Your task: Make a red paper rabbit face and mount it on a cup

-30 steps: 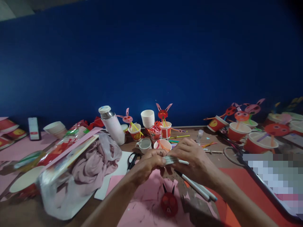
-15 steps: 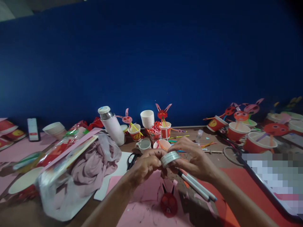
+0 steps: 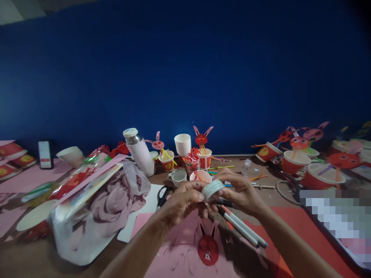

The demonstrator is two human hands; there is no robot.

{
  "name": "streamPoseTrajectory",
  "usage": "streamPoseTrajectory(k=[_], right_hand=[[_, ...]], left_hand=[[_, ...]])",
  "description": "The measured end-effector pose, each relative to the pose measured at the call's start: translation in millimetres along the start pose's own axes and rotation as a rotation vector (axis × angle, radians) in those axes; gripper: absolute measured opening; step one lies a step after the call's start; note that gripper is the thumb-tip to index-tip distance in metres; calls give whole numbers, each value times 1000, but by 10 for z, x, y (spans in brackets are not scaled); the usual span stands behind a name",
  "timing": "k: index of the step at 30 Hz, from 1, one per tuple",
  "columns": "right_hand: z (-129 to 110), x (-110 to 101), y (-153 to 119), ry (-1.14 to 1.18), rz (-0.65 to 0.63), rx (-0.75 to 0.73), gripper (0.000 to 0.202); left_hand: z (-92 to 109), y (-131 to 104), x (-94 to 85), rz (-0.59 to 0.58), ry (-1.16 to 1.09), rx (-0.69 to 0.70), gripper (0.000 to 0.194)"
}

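Between my two hands is a roll of tape [image 3: 213, 188], pale and printed along its rim. My left hand [image 3: 185, 199] grips its left side with bent fingers. On the other side my right hand [image 3: 239, 193] has fingers and thumb closed on the roll. Below them a red paper rabbit face [image 3: 208, 250] with pink ears lies on pink paper [image 3: 174, 256]. White markers [image 3: 242, 227] rest just under my right hand. Black-handled scissors [image 3: 162, 196] lie left of my left hand, partly hidden.
At the back stand a white flask [image 3: 140, 156], a stack of paper cups [image 3: 182, 144] and a mug [image 3: 177, 176]. Cups with paper figures [image 3: 295, 160] crowd the right. A plastic bag with cloth [image 3: 116, 200] lies left, a tablet-like device [image 3: 339, 227] right.
The tape roll has turned and shifted slightly in my fingers, and both hands have moved a little. The whole view has drifted slightly, moving the table things rightward.
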State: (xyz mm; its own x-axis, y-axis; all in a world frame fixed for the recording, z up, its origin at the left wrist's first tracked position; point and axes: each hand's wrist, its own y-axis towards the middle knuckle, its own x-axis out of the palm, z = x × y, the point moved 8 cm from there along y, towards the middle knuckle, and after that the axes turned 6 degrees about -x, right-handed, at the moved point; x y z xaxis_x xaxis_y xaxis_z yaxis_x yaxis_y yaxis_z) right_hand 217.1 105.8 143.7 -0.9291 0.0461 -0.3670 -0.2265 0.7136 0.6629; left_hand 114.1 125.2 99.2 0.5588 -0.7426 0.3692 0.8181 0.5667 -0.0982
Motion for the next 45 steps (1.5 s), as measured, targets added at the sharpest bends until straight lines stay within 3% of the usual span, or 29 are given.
streamPoseTrajectory(k=[5,11,15,18,23,27,45], right_hand=[[240,39,-50,229,59,151,35],[313,107,-66,251,55,157,38],[173,18,-28,108,39,86,21],[-89,4,13,-150,-56,-94,11],[-366,103,6,-394,-170,-296,11],[-380,158,-3,-466,-185,-304,20],[-314,114,7,-386,-180,-269,13]], left_hand=[[-32,17,-9,76,-23,-11,21],[-53,8,-27,114,-84,-11,25],[-29,-4,-70,156,-5,-1,34],[-10,-8,-94,183,110,-11,36],[11,-12,-114,221,190,-33,27],[19,-19,-126,242,190,-39,19],[8,-5,-86,212,206,-107,21]])
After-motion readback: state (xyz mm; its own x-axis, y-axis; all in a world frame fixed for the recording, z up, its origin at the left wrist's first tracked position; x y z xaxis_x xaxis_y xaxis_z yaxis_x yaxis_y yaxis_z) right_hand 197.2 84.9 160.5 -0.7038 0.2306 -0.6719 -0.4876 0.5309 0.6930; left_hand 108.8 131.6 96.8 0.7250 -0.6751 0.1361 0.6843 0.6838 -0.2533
